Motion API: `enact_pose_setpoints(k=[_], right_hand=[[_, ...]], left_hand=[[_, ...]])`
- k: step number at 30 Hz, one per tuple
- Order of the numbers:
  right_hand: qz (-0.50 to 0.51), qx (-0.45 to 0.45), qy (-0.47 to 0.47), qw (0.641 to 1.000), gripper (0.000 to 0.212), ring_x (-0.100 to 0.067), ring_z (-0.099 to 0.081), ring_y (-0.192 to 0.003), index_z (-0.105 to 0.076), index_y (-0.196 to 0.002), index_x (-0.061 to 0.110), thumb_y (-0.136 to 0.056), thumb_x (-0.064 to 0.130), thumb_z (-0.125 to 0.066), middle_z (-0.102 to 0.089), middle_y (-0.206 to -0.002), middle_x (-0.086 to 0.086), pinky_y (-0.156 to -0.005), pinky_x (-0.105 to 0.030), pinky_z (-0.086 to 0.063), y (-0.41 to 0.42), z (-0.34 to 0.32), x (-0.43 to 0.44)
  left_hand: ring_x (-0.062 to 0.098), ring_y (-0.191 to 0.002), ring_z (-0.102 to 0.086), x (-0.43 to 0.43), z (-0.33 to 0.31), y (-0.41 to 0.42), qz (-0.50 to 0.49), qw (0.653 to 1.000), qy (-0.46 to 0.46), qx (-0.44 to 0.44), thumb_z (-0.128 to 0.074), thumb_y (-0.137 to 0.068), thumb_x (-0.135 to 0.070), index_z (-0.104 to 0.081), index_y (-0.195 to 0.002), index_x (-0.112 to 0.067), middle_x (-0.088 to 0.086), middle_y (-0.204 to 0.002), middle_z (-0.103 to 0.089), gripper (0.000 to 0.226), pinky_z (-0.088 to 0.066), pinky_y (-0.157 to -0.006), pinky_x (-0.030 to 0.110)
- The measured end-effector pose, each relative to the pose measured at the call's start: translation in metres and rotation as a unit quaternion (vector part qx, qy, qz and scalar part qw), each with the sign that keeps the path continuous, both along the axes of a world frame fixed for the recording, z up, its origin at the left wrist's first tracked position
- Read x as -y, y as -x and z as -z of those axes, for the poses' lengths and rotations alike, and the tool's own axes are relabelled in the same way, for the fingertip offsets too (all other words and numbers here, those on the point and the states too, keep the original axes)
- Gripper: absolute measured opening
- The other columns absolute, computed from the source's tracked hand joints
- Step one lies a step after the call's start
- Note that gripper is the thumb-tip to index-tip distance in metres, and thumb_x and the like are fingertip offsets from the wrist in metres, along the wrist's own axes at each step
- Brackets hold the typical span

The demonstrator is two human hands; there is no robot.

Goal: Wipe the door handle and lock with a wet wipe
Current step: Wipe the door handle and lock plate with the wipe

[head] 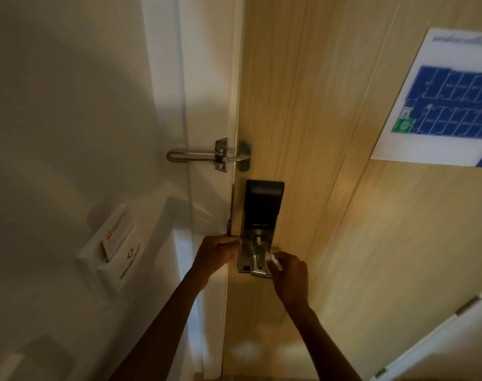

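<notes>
**Lever wipe under way: brace the door, cover every face**

We're at the wooden door (330,188), which looks slightly ajar at the frame. The lock (261,207) is a black housing over a metal plate. It sits at the door's edge, below the swing bar latch (206,156). The handle (257,266) is the lever at the bottom of that plate. The wet wipe (274,261) is small, white and bunched, and it touches the lever's right side.

How we'd run this step:
- Keep the door braced so it doesn't swing under pressure.
- Wrap the wipe round the lever and draw along it. Include the underside and the end, since those are the contact faces.
- Then do the thumb turn (258,240) above the lever, the plate, and the black housing.
- Go light on the housing. It's likely electronics, so we don't want liquid squeezed into the seams.
- Refold to a clean face between lever and lock.
- Our read: the lever is in hand and the lock body is not yet done. We can't confirm that from this view.

Pose:
- Left hand (217,253): the arm reaches up from lower centre. The fingers curl over the door's edge just left of the plate and grip it.
- Right hand (290,273): the arm comes up from lower right, back of the hand toward us. The fingers are closed round the wipe and hold it on the lever. The fingertips are hidden.
</notes>
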State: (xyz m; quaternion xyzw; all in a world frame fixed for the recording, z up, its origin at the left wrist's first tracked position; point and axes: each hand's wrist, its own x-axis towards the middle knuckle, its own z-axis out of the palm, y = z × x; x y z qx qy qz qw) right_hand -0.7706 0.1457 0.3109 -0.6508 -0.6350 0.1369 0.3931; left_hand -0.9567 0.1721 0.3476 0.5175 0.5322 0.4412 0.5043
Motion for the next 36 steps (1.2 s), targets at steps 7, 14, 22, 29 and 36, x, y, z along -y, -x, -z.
enact_pose_setpoints(k=[7, 14, 22, 29, 36], right_hand=[[0.038, -0.036, 0.024, 0.998, 0.013, -0.007, -0.066, -0.069, -0.073, -0.097, 0.025, -0.091, 0.023, -0.062, -0.075, -0.085, 0.003, -0.061, -0.019, -0.051, 0.035, 0.018, -0.006], [-0.032, 0.036, -0.038, 0.998, 0.028, 0.002, -0.049, -0.046, -0.067, -0.067, 0.025, -0.092, 0.035, -0.060, -0.059, -0.058, 0.012, -0.054, -0.012, -0.032, 0.020, 0.007, -0.004], [-0.082, 0.024, -0.032, 0.996, 0.027, 0.004, -0.050, -0.045, -0.065, -0.063, 0.037, -0.089, 0.032, -0.065, -0.046, -0.050, 0.022, -0.049, -0.007, -0.029, 0.004, 0.005, -0.004], [-0.050, -0.034, -0.026, 0.998, 0.017, 0.002, -0.055, -0.059, -0.074, -0.076, 0.020, -0.089, 0.027, -0.065, -0.067, -0.069, 0.004, -0.055, -0.005, -0.035, 0.011, 0.020, -0.019], [-0.112, 0.028, -0.017, 0.993, 0.014, 0.005, -0.062, -0.065, -0.077, -0.086, 0.029, -0.088, 0.036, -0.066, -0.073, -0.078, 0.012, -0.058, -0.007, -0.039, -0.004, 0.013, -0.009]], left_hand=[[0.017, -0.093, -0.070, 0.000, 0.005, 0.000, 0.002, 1.000, 0.004, -0.006, -0.065, -0.090, -0.021, -0.072, -0.093, -0.033, -0.005, -0.090, -0.073, 0.014, -0.057, -0.082, 0.027], [0.025, -0.102, -0.069, 0.001, 0.004, 0.000, -0.012, 1.000, 0.000, 0.027, -0.063, -0.092, -0.019, -0.072, -0.083, -0.038, 0.004, -0.099, -0.075, 0.023, -0.055, -0.096, 0.041], [0.024, -0.103, -0.069, 0.001, 0.004, 0.000, -0.002, 0.999, 0.011, 0.031, -0.063, -0.093, -0.022, -0.070, -0.092, -0.035, 0.006, -0.104, -0.074, 0.015, -0.055, -0.095, 0.039], [0.018, -0.103, -0.069, -0.002, 0.005, 0.001, 0.007, 0.997, 0.030, 0.072, -0.062, -0.093, -0.019, -0.070, -0.095, -0.027, 0.005, -0.107, -0.073, 0.012, -0.055, -0.080, 0.023], [0.014, -0.098, -0.070, -0.009, 0.011, 0.005, -0.002, 0.995, 0.045, 0.088, -0.061, -0.093, -0.020, -0.071, -0.099, -0.022, 0.003, -0.103, -0.073, 0.011, -0.055, -0.079, 0.020]])
